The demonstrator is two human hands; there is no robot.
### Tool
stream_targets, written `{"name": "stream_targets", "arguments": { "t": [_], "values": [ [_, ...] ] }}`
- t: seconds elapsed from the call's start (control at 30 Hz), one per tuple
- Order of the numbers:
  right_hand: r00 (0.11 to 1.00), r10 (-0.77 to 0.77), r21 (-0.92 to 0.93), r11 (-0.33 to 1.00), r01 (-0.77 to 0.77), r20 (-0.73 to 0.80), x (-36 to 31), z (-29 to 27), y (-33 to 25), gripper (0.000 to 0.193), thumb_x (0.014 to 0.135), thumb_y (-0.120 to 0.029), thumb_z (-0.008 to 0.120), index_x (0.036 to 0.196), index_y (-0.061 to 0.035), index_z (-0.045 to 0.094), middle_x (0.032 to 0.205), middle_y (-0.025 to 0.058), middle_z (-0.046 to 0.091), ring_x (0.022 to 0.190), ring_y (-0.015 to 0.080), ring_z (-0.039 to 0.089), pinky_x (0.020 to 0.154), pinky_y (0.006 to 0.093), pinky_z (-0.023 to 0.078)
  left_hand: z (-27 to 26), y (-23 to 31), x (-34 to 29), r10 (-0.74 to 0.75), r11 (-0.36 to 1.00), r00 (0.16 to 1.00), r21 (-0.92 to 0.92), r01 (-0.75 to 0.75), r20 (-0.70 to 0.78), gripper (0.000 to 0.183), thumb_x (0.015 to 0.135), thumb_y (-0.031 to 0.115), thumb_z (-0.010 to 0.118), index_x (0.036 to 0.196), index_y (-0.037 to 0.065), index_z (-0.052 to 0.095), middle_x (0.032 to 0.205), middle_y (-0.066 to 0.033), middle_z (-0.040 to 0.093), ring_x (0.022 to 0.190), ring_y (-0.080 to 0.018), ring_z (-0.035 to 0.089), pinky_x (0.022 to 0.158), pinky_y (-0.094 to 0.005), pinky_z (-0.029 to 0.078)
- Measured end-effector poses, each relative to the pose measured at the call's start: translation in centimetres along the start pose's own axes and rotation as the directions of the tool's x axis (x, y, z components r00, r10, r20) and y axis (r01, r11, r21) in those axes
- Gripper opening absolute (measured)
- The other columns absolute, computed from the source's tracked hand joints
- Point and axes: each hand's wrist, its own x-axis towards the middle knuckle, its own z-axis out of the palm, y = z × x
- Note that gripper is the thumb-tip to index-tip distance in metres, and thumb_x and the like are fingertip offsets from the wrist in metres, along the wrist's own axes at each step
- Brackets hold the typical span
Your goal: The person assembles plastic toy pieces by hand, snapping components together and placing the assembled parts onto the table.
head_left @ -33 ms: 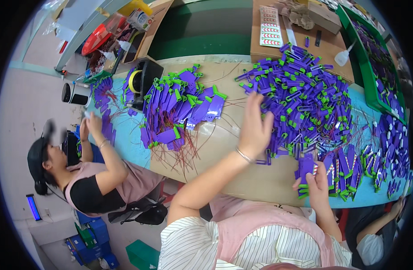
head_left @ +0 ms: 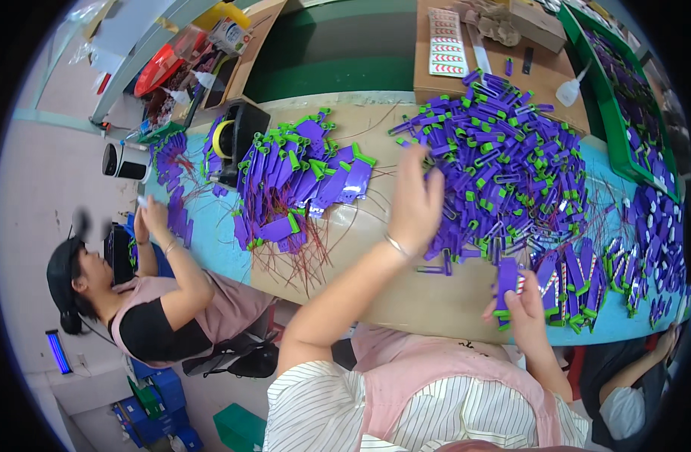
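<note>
"Who works to the left?"

"Well left of the big heap (head_left: 503,173) of purple-and-green pieces, a co-worker (head_left: 164,301) raises both hands around a small pale object, too small to identify."

"And between the two?"

"A black tape dispenser (head_left: 249,139) stands left of the heap, beside a smaller pile (head_left: 300,162) trailing red wires (head_left: 296,267). The gap before the heap appears meant to stop the lots mixing."

"The hands?"

"The left hand (head_left: 417,203) is at the heap's left edge, thumb apart from half-curled, blurred fingers; whether they have hold of anything, I cannot tell. At the heap's near edge, the right hand (head_left: 526,309) pinches a purple piece (head_left: 506,275) between thumb and fingers, low down, probably to leave its upper part uncovered. Striped pieces (head_left: 567,282) lie just right of it, off the heap's near corner, seemingly for a short reach."

"Any containers?"

"Far left of the heap, a red basin (head_left: 155,69), its contents unclear. Beyond the heap, a white squeeze bottle (head_left: 569,92) sits on cardboard (head_left: 545,90); what fills it is hidden. To the heap's right, a long green tray (head_left: 615,139) holds more purple pieces."
</note>
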Motion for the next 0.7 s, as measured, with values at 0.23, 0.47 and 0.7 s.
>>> {"name": "stream_targets", "arguments": {
  "t": [0.23,0.47,0.7],
  "values": [
    [1.000,0.023,-0.043,0.999,-0.022,0.017,0.0,1.8,5.1,0.028,0.099,-0.002,0.039,0.126,-0.0004,0.032,0.118,0.0147,0.052,0.092,0.0187,0.063,0.077,0.0333,0.055,3.0,-7.6,8.7,-0.092,0.994,0.995,0.057,0.090,0.040,0.058,0.097,0.033,0.045,0.132,-0.013,0.039,0.136,-0.0313,0.043,0.130,-0.0431,0.037,0.112,-0.0457,0.026],
    [0.983,-0.112,-0.074,0.992,0.102,-0.147,-0.4,0.0,5.8,0.030,0.099,-0.001,0.039,0.128,-0.0006,0.030,0.122,0.0141,0.051,0.089,0.0179,0.062,0.073,0.0305,0.054,3.5,-2.4,5.4,-0.001,0.999,0.999,-0.043,0.003,0.040,0.058,0.093,0.023,0.055,0.135,-0.011,0.034,0.137,-0.0305,0.039,0.129,-0.0431,0.036,0.112,-0.0442,0.026],
    [0.993,-0.015,0.088,0.996,0.025,-0.116,-0.4,-0.6,4.9,0.026,0.098,-0.008,0.046,0.122,-0.0018,0.040,0.104,0.0133,0.060,0.080,0.0166,0.062,0.068,0.0296,0.053,-6.0,3.3,-7.3,0.080,0.927,0.892,0.296,-0.230,0.444,0.018,0.079,0.011,0.069,0.094,0.005,0.061,0.084,-0.0109,0.060,0.078,-0.0307,0.059,0.068,-0.0401,0.049]
  ]
}}
